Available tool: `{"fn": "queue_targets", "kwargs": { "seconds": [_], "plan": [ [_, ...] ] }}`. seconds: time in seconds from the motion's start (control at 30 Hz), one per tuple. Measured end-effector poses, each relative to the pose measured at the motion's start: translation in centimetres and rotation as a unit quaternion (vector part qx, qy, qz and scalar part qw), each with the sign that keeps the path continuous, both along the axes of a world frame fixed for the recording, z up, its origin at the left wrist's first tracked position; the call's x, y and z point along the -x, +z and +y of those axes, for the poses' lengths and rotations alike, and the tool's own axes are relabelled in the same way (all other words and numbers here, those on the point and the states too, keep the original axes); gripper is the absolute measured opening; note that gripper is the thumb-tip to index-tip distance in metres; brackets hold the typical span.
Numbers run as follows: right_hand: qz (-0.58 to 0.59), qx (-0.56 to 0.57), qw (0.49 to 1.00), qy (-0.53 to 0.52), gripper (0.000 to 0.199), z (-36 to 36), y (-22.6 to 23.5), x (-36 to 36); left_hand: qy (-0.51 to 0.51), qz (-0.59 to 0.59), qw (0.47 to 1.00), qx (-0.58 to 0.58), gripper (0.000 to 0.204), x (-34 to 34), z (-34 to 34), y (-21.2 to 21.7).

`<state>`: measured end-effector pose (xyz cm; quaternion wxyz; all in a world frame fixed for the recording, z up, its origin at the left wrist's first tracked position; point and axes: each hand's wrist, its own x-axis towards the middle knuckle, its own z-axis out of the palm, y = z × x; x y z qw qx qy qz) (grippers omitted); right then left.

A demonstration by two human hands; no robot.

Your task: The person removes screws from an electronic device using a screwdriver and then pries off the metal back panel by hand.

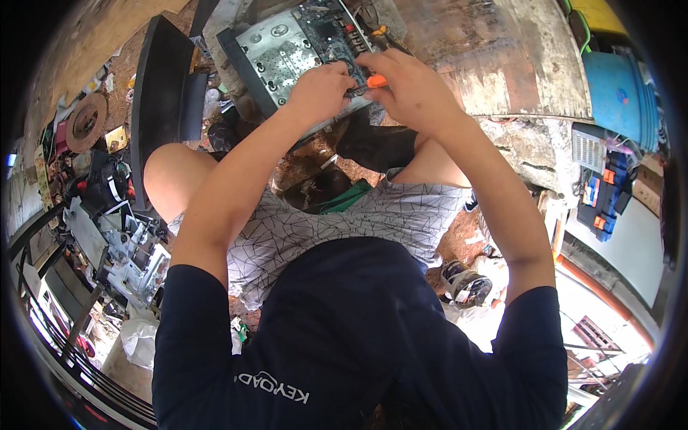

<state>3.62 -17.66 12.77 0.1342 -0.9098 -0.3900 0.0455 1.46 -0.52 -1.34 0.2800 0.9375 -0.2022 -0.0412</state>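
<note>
An opened electronic device (276,54) lies ahead of me, with a flat metal panel on its left and a dark circuit board (326,36) with small parts on its right. My right hand (416,89) is closed around a tool with an orange handle (376,81); its tip is too small to make out. My left hand (321,89) rests at the device's near edge, its fingers curled together close to the tool. Whatever those fingers pinch is hidden. Coloured parts (378,31) sit past my right fingers at the board's far right.
A worn wooden tabletop (494,57) stretches to the right. Beyond it stand a blue bin (622,93) and a blue toolbox with orange latches (605,193). On the left, a dark flat panel (161,79) stands upright near my knee. Scrap parts (129,244) pile up on the floor.
</note>
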Motion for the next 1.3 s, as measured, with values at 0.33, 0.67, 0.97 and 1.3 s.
{"fn": "queue_targets", "kwargs": {
  "seconds": [0.33, 0.67, 0.97, 1.3],
  "plan": [
    [-0.018, 0.047, 0.999, 0.008, 0.034, 0.1, 1.3, 0.8, 0.022, -0.064, 0.997, 0.040, 0.025, 0.3, -0.2, -0.6],
    [-0.037, 0.040, 0.997, 0.061, 0.034, -0.6, 0.2, 0.2, 0.033, -0.093, 0.995, -0.010, 0.018, 0.3, -0.8, 0.6],
    [0.012, -0.077, 0.994, -0.073, 0.030, -4.6, 4.5, 2.4, 0.006, -0.124, 0.987, -0.106, 0.016, 0.6, -1.5, 0.1],
    [-0.002, -0.181, 0.968, -0.173, 0.025, -6.9, 3.2, 4.0, -0.019, -0.084, 0.994, -0.071, 0.023, 1.2, -0.2, 4.4]
  ]
}}
